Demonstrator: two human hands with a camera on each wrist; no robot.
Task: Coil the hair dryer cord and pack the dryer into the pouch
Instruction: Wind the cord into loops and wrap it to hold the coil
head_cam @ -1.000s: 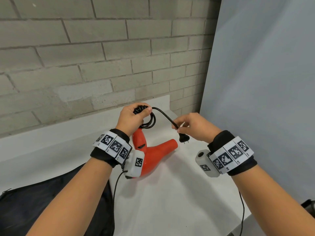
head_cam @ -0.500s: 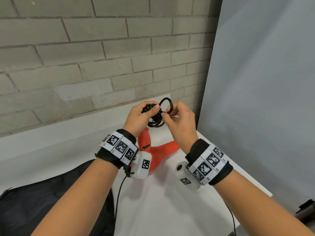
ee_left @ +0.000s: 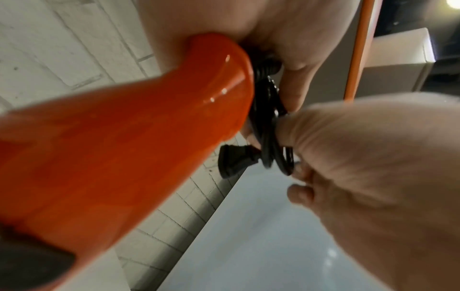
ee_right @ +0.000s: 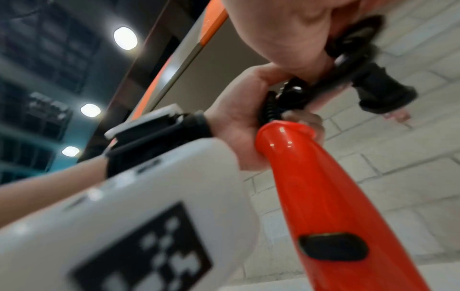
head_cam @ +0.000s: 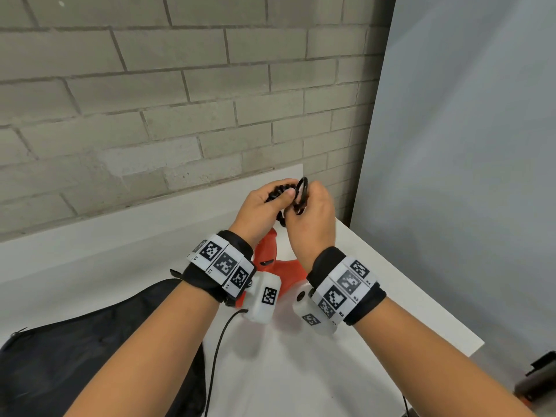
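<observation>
An orange hair dryer (head_cam: 268,251) stands on the white table (head_cam: 301,371) with its handle up, mostly hidden behind my wrists. My left hand (head_cam: 282,195) grips the handle's top end together with the coiled black cord (head_cam: 281,216). My right hand (head_cam: 296,206) touches the left hand and pinches a cord loop (head_cam: 302,191) against the coil. In the left wrist view the handle (ee_left: 124,137), coil (ee_left: 267,118) and plug (ee_left: 234,161) show, the plug sticking out beside the handle. The right wrist view shows the handle (ee_right: 323,187) and plug (ee_right: 383,94). The black pouch (head_cam: 75,356) lies at lower left.
A grey brick wall (head_cam: 150,100) rises behind the table and a pale panel (head_cam: 466,145) closes its right side. The table's right edge (head_cam: 451,314) runs close to my right forearm. A dark object (head_cam: 538,377) sits beyond that edge. A thin black wristband cable (head_cam: 221,341) hangs from my left wrist.
My right hand swung left from holding the plug end out at the side and brought the cord to the coil in my left hand. Both hands have drawn together above the dryer.
</observation>
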